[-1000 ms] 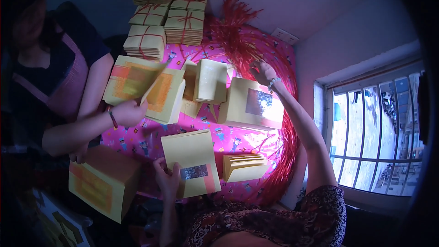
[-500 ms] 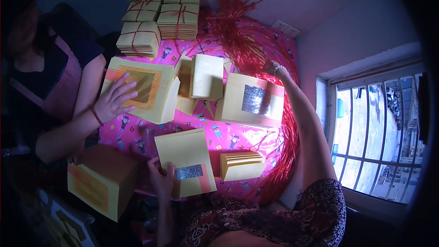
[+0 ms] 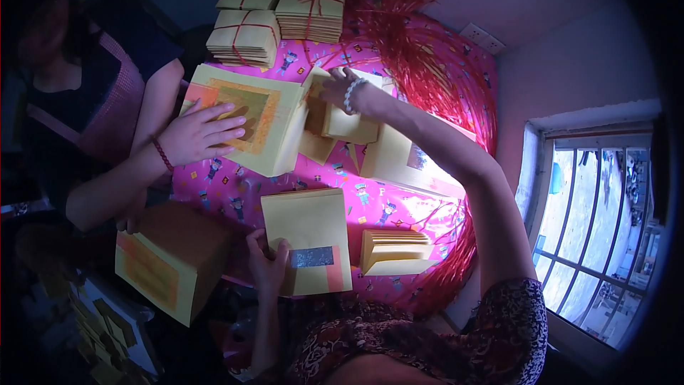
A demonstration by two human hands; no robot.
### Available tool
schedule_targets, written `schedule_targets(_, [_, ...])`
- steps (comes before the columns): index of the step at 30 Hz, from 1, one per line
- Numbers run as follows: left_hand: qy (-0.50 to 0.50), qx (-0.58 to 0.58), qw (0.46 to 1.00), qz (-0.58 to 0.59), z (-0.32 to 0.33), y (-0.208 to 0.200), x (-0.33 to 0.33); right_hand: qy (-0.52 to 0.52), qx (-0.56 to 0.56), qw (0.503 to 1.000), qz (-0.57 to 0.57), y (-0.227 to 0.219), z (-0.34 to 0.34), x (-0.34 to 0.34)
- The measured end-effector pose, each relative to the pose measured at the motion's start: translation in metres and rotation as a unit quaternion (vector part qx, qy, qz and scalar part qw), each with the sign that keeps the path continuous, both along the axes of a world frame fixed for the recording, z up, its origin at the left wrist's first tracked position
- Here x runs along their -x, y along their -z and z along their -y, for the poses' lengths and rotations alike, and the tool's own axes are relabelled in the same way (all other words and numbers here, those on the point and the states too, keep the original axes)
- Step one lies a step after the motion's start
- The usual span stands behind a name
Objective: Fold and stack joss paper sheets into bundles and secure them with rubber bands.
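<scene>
My left hand [image 3: 269, 264] is closed on the left edge of a stack of yellow paper [image 3: 308, 221], its thumb on top near a silver foil patch and a red stripe. Farther off, my right hand [image 3: 343, 89], with a pale beaded bracelet at the wrist, is over the folded yellow papers [image 3: 353, 122] in the middle of the table. Its fingers bend downward and their tips are hidden, so whether they grip a sheet is unclear. My right forearm partly covers another yellow paper stack [image 3: 388, 153] with a silver patch.
At left, a co-worker's hand [image 3: 203, 134] lies on a thick gold-patched paper stack [image 3: 285, 110]. Tied yellow bundles [image 3: 310, 11] stand at the back. Red strands [image 3: 420, 50] line the right side of the pink tablecloth [image 3: 335, 171]. Nearer are folded papers [image 3: 395, 253] and a barred window [image 3: 595, 221].
My right hand has moved left from the red strands to the middle papers. My left hand keeps its hold on the stack. The whole view has shifted a little.
</scene>
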State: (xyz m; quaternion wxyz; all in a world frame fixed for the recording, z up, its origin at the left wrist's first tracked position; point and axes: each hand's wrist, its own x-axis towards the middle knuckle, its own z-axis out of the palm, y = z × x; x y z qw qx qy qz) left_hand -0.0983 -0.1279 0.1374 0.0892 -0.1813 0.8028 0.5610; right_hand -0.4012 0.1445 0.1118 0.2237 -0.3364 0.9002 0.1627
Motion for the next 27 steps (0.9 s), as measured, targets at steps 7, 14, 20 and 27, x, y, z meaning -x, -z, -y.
schedule_targets(7, [0.002, 0.010, 1.000, -0.001, 0.001, 0.002, -0.001, -0.017, -0.119, 0.993, -0.001, 0.061, 0.018, 0.000])
schedule_targets(14, [0.000, 0.023, 1.000, -0.022, 0.001, 0.000, 0.001, -0.052, -0.165, 0.984, -0.049, 0.111, 0.022, 0.005])
schedule_targets(20, [-0.008, 0.019, 0.999, -0.024, 0.003, 0.005, 0.000, -0.067, -0.133, 0.987, -0.055, 0.142, 0.016, 0.022])
schedule_targets(27, [-0.013, 0.015, 1.000, -0.020, 0.007, 0.012, -0.003, -0.086, -0.087, 0.991, -0.059, 0.176, 0.003, 0.024])
